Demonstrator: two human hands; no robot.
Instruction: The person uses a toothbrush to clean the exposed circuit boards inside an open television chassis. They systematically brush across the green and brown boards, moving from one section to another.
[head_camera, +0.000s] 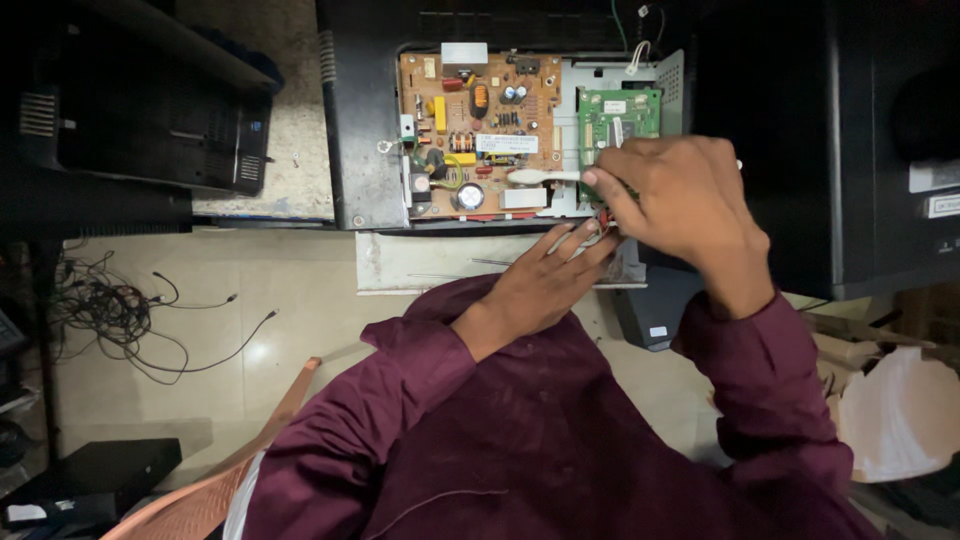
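Note:
An opened black device (350, 130) lies on the table with a brown circuit board (480, 130) and a smaller green circuit board (620, 115) exposed on a metal plate. My right hand (680, 200) is shut on a white brush-like tool (540, 176), whose handle points left over the lower edge of the brown board. The hand covers the lower part of the green board. My left hand (545, 275) rests flat at the device's near edge, fingers extended toward the right hand and touching near a small red part (604, 216).
A black printer-like machine (150, 120) stands at far left, another large black unit (850, 140) at right. Tangled black cables (120, 320) lie on the floor at left. A small dark box (655, 310) and white paper or plastic (900, 420) sit at right.

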